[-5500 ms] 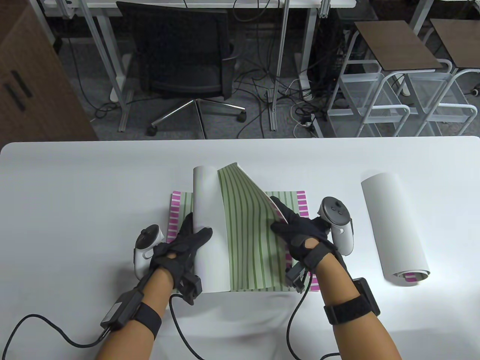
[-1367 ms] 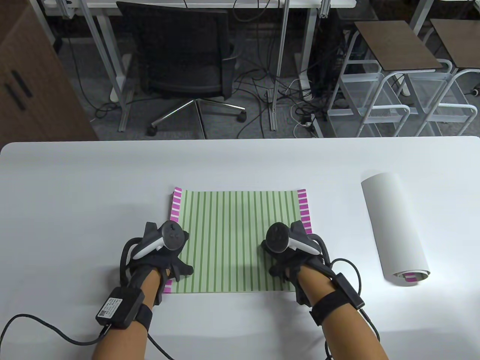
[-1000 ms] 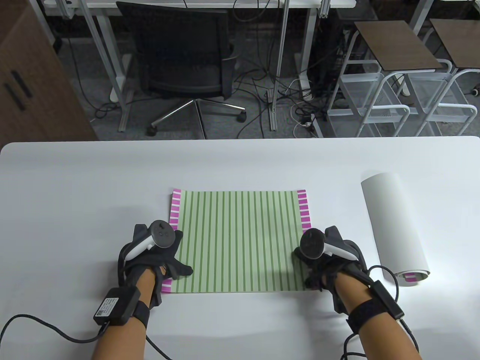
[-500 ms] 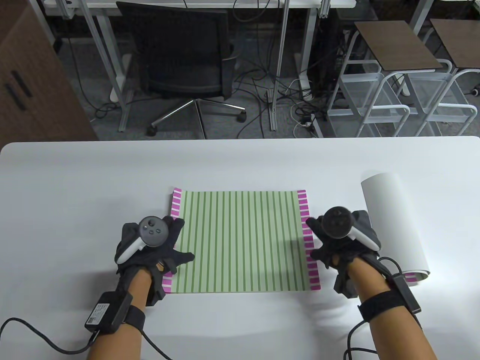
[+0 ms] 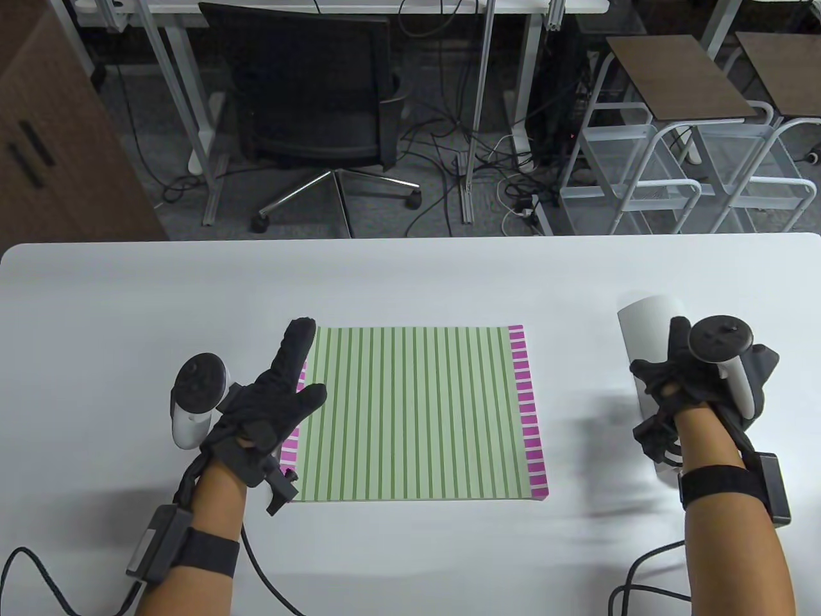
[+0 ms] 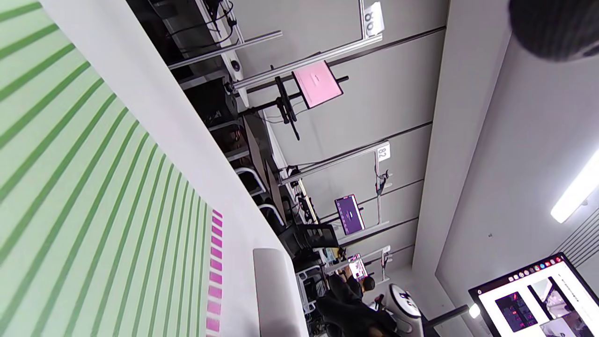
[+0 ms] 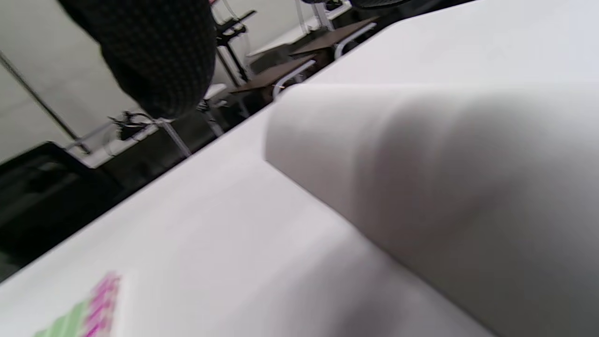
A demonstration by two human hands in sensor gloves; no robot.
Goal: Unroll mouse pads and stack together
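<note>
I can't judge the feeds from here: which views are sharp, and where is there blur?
Table view: sharp, soft shadows beside the right hand. Left wrist view: sharp, rotated sideways. Right wrist view: blurred, the rolled mouse pad and striped mouse pad soft.

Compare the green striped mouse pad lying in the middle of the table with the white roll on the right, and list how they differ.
The green striped mouse pad lies flat and unrolled; the white roll is still a tube. The pad shows its green stripes; the roll shows only a plain white surface. The left hand lies open over the pad's left edge, while the right hand is over the roll; whether it grips it is unclear. Both rest on the white table.
</note>
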